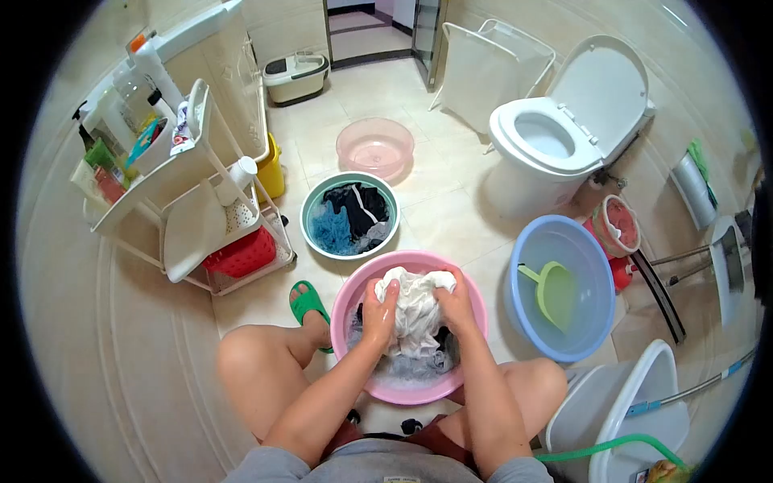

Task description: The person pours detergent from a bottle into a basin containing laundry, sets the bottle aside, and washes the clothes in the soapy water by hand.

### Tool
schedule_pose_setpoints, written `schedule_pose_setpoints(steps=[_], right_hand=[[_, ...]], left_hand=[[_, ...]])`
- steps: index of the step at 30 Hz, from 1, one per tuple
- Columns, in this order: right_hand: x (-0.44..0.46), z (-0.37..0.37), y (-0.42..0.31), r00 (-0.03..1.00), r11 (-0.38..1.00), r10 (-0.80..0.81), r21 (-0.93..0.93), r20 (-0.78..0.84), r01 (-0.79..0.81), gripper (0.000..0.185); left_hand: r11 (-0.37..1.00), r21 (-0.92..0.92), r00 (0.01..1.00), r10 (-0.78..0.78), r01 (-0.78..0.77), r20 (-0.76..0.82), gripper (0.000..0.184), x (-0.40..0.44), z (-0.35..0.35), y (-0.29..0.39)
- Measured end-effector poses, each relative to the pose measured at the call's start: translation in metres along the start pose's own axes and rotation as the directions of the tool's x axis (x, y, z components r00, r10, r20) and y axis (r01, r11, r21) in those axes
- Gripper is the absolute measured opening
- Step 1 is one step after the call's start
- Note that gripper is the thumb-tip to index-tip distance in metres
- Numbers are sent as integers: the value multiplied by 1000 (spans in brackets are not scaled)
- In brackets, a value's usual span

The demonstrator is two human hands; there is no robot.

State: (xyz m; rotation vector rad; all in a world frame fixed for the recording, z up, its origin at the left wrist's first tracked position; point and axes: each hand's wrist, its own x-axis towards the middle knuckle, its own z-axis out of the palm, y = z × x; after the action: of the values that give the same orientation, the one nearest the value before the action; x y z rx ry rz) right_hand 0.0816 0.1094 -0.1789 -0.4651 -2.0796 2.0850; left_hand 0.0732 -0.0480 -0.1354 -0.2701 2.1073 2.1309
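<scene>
Over a pink basin [475,310] between my knees, a wet white cloth garment [416,310] is bunched up in both hands. My left hand [380,310] is closed on its left side, thumb upward. On the other side my right hand [456,299] grips the upper right edge of the cloth. Below it, soapy water and grey and dark laundry [415,366] show in the basin. The lower part of the white garment hangs down to that laundry. Its exact kind is hidden by the folds.
A green basin [306,229] with blue and black clothes stands just beyond. Behind it is a clear pink basin [375,145]. To the right are a blue basin [596,322] holding a green scoop [555,298], and a toilet [539,161]. A shelf cart [193,229] stands left.
</scene>
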Motion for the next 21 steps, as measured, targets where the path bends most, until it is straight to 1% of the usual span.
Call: schedule_pose_setpoints(steps=[1,2,3,4,6,7,8,9,10,11,12,13,14,15,16,17,18,19,20,21], right_hand=[[-3,-2,-15,999,997,-11,81,54,6,45],[-6,-6,-30,993,996,-93,24,75,91,46],[-13,-7,-54,992,995,-102,29,72,101,46],[-23,-8,-81,992,993,-94,73,85,88,47],[-40,-11,-126,990,982,-105,165,96,88,49],[-44,-16,-130,990,982,-106,167,93,89,49],[-46,-22,-134,984,975,-139,187,108,117,49],[-47,-26,-137,977,967,-174,206,122,147,48],[-45,-27,-127,981,962,-151,244,117,119,47],[-41,-27,-113,981,962,-156,245,112,125,47],[-39,-24,-97,995,980,-65,193,73,50,47],[-36,-19,-78,999,989,27,145,30,-31,47],[-34,-11,-54,999,996,17,88,-48,-12,47],[-36,0,-35,976,973,-196,-144,-90,182,45],[-48,11,-39,987,968,-162,-194,4,160,43],[-61,23,-50,987,959,-122,-246,103,144,41],[-71,38,-52,946,877,-294,-356,136,324,38],[-80,51,-54,870,748,-455,-449,189,488,36],[-91,59,-58,891,737,-368,-500,267,454,37],[-98,64,-63,901,717,-274,-553,336,424,39]], left_hand=[[998,-40,999,-40,40,9,31,-9,-1,18],[999,-40,1000,-29,29,12,31,-16,-2,28],[980,-193,996,-34,49,81,31,-22,-3,36],[938,-338,988,-32,83,152,32,-28,-4,43],[926,-370,985,-8,73,175,33,-36,-9,67],[913,-403,980,14,68,197,35,-37,-11,75],[921,-388,985,38,32,170,36,-35,-11,77],[921,-389,983,43,29,177,36,-30,-13,72],[903,-425,987,2,67,159,36,-21,-15,62],[882,-459,989,-40,102,143,36,-10,-17,50],[836,-529,984,-73,149,162,36,0,-19,33],[837,-526,984,-73,150,164,36,5,-20,21],[746,-620,969,-161,243,187,35,10,-20,11],[634,-701,944,-246,327,219,34,16,-21,-3],[469,-739,863,-397,484,313,33,27,-22,-22],[468,-741,863,-402,481,306,33,37,-20,-42],[534,-705,869,-424,468,255,34,45,-16,-63],[596,-663,875,-440,453,202,36,48,-15,-76],[797,-473,927,-313,375,208,35,49,-19,-89],[798,-478,930,-309,368,199,35,51,-20,-110]])
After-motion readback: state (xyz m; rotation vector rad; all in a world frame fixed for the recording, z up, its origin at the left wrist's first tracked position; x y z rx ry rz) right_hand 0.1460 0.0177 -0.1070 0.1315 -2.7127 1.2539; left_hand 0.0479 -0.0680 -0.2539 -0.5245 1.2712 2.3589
